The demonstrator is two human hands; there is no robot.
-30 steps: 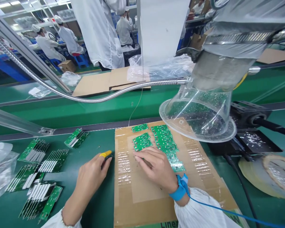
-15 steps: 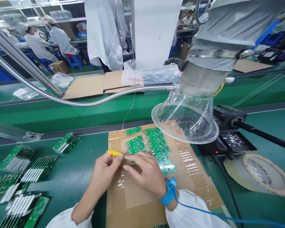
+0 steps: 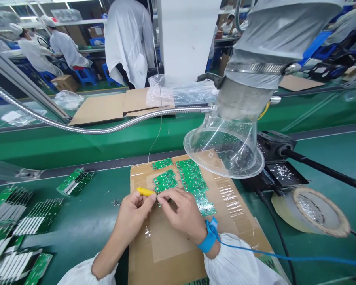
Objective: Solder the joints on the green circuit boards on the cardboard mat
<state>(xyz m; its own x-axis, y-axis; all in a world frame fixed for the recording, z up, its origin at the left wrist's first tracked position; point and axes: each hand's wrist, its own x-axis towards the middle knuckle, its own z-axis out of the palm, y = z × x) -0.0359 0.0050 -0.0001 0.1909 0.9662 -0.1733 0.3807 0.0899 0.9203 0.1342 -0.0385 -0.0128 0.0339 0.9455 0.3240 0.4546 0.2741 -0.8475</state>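
My left hand (image 3: 131, 217) is shut on a yellow-handled hand tool (image 3: 145, 192), probably small cutters, whose metal end is hidden by my fingers. My right hand (image 3: 181, 213) pinches a small green circuit board piece (image 3: 159, 204) close to the left hand. Just above the fingers lies a green circuit board (image 3: 165, 181). Further right are a long panel of joined boards (image 3: 192, 178), its lower section (image 3: 207, 209), and a small board (image 3: 162, 163). All of these lie on a taped cardboard sheet (image 3: 172, 241).
A clear acrylic fume hood (image 3: 225, 148) on a flexible metal hose (image 3: 121, 124) hangs over the cardboard's far corner. Several finned boards (image 3: 38, 215) lie on the green bench at left. A tape roll (image 3: 311, 211) sits at right. Co-workers in white coats stand beyond.
My left hand has moved right and up, bringing the yellow handle in beside my right hand. The fingers of both hands now nearly meet. The whole view has drifted as my head turned.
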